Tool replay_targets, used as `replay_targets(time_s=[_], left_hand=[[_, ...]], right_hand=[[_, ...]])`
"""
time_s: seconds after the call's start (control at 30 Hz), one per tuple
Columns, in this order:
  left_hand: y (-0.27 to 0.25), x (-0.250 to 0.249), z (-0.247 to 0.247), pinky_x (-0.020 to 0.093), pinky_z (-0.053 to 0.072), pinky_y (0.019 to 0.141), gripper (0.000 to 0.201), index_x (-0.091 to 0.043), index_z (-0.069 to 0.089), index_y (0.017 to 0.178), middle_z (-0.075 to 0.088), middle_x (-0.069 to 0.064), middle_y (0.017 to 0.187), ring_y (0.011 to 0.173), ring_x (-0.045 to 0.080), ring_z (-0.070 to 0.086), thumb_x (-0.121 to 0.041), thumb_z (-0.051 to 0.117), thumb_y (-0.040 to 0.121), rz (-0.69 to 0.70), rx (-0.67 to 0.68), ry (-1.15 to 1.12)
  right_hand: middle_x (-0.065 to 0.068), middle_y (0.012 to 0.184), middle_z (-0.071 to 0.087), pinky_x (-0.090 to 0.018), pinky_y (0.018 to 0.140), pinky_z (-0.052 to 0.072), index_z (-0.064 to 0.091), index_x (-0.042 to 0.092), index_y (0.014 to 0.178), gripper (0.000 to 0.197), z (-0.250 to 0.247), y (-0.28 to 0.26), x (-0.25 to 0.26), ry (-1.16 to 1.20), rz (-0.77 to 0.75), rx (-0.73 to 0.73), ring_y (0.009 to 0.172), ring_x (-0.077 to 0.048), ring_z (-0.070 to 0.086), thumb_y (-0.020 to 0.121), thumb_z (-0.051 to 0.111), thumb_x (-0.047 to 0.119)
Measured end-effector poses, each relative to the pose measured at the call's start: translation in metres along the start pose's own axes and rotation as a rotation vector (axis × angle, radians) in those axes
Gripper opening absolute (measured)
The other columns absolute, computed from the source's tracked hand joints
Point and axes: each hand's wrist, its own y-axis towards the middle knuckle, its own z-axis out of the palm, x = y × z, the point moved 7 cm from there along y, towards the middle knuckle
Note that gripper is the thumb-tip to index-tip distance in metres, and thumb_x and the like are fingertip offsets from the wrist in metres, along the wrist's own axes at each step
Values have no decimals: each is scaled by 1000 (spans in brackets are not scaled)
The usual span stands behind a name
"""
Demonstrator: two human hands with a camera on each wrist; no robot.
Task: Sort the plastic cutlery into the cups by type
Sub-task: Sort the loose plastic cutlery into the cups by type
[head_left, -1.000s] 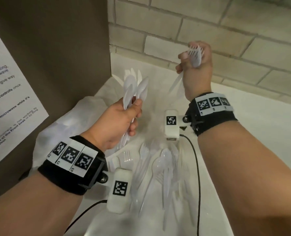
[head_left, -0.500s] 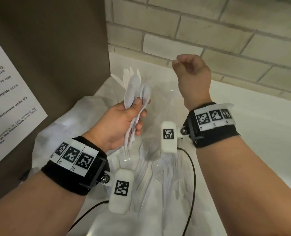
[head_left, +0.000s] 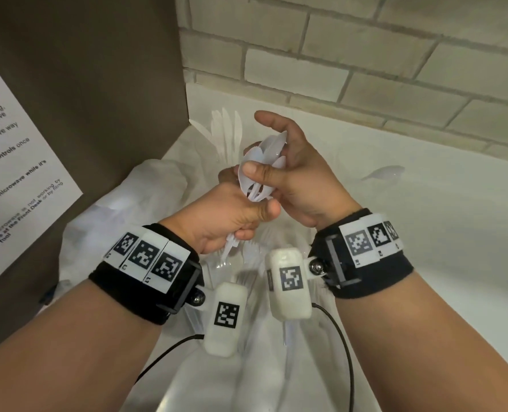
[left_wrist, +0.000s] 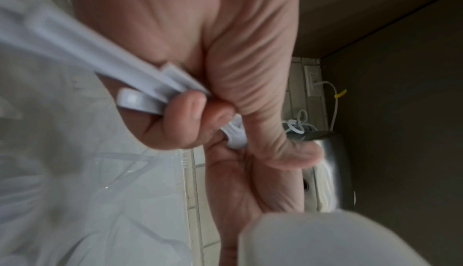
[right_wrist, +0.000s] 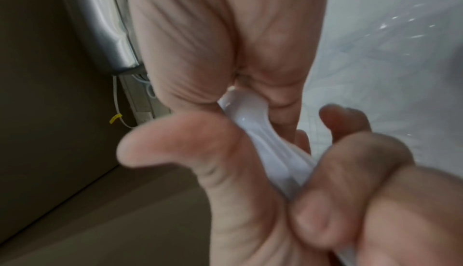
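A bundle of white plastic spoons (head_left: 264, 153) stands between both hands above the counter. My left hand (head_left: 234, 215) grips the handles (left_wrist: 140, 84) from below. My right hand (head_left: 300, 179) closes round the bowls, thumb across the front and index finger stretched upward; the right wrist view shows a spoon bowl (right_wrist: 245, 115) tucked against its palm. Behind the hands, white knives (head_left: 226, 129) fan out upright, apparently in a clear cup whose rim is hard to make out. Loose forks and other cutlery (head_left: 246, 254) lie on clear plastic under my wrists, mostly hidden.
A brown panel (head_left: 98, 99) with a paper notice (head_left: 14, 162) closes off the left side. A brick wall (head_left: 365, 55) runs along the back. The white counter (head_left: 425, 233) extends right, with a faint translucent shape (head_left: 383, 173) on it. Black cables (head_left: 344, 352) hang from the wrist cameras.
My right hand held forks up near the wall, then showed nothing in its grip, and has now come down and left onto the spoon bowls. My left hand kept its spoons and moved toward the middle.
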Motion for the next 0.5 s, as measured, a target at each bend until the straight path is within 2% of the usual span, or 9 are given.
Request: replay_targets(time_s=[0.03, 0.1, 0.2, 0.27, 0.33, 0.4, 0.43, 0.47, 0.5], left_hand=[[1, 0, 0, 14, 28, 36, 92, -27, 58, 118, 50, -8, 73, 42, 0, 35, -56, 90, 36, 4, -16, 1], [5, 4, 2, 14, 29, 36, 105, -24, 53, 129, 42, -4, 86, 42, 0, 40, -55, 91, 36, -5, -28, -9], [12, 9, 9, 15, 30, 37, 120, -21, 43, 139, 39, 9, 103, 42, 2, 38, -51, 93, 34, -19, -60, -36], [14, 10, 17, 15, 30, 37, 125, -14, 37, 139, 46, 8, 94, 43, 4, 35, -51, 94, 34, -27, -70, -62], [16, 7, 26, 15, 29, 38, 101, -18, 49, 123, 47, 0, 76, 45, 4, 34, -54, 90, 39, -3, -35, -51], [16, 1, 34, 19, 36, 41, 77, -27, 57, 107, 48, 4, 78, 49, 6, 43, -60, 85, 44, 37, -16, -9], [16, -1, 35, 22, 45, 48, 80, -27, 56, 109, 53, 7, 88, 56, 8, 55, -64, 83, 43, 37, -41, 13], [16, -2, 33, 26, 53, 59, 88, -24, 53, 118, 57, 8, 101, 71, 12, 66, -67, 78, 45, 6, -94, 19], [16, -1, 29, 33, 57, 72, 92, -19, 47, 127, 58, 8, 113, 89, 20, 70, -69, 72, 53, -42, -154, 15]], right_hand=[[-18, 103, 51, -45, 92, 51, 43, 30, 126, 69, 0, -2, 0, 15, -14, -10, 95, -32, 56, 70, 75, 4], [-15, 94, 52, -45, 86, 52, 42, 32, 126, 67, -5, -5, -1, 11, -32, -67, 89, -30, 56, 73, 70, 2], [-14, 93, 49, -52, 81, 53, 50, 30, 115, 54, -17, -11, -3, 7, -53, -167, 86, -33, 55, 74, 69, 2], [-13, 90, 47, -47, 77, 52, 52, 24, 105, 42, -23, -13, -1, 1, -71, -199, 83, -32, 53, 75, 66, -1], [-13, 89, 46, -43, 76, 51, 52, 22, 100, 38, -28, -16, 2, 7, -81, -207, 82, -31, 51, 77, 65, -6], [-15, 92, 45, -45, 72, 50, 53, 22, 97, 36, -34, -18, 10, 11, -90, -235, 80, -30, 49, 75, 65, -4], [-16, 93, 44, -46, 70, 48, 53, 21, 96, 36, -40, -18, 17, 10, -105, -259, 79, -30, 48, 74, 66, -4], [-18, 91, 43, -47, 69, 47, 52, 20, 96, 36, -49, -18, 25, 5, -137, -294, 77, -30, 48, 73, 65, -5], [-18, 88, 44, -49, 69, 48, 52, 18, 97, 37, -61, -18, 35, -1, -183, -337, 75, -31, 48, 73, 65, -7]])
